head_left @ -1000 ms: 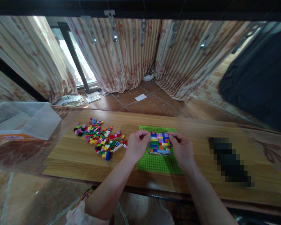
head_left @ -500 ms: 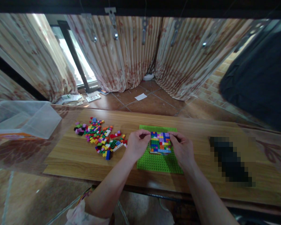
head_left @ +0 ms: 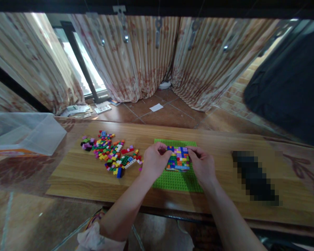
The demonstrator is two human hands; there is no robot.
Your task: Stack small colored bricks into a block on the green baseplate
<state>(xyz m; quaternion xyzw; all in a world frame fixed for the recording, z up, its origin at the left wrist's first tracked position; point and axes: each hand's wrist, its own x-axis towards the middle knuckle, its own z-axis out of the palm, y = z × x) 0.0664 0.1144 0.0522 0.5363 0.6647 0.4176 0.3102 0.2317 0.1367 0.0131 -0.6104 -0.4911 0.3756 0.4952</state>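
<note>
A multicoloured block of toy building bricks [head_left: 179,158] sits over the green studded baseplate [head_left: 176,182]. At its left side is my left hand [head_left: 157,158], fingers closed on the block's edge, with the thumb on top near the far left corner. My right hand [head_left: 202,162] grips the opposite edge, thumb and fingers bent round the far right corner. The fingertips on the far side are partly hidden. Whether the block touches the baseplate cannot be made out.
Loose bricks [head_left: 110,150] lie in a spread pile left of the baseplate. A clear plastic bin [head_left: 45,136] stands at the table's far left. Towards the right of the wooden table [head_left: 94,184] lies a dark, pixelated object [head_left: 255,177]. Curtains hang beyond.
My left hand has shifted slightly, its thumb now further over the block's top left. The right hand keeps its place on the block. The whole view has moved a little.
</note>
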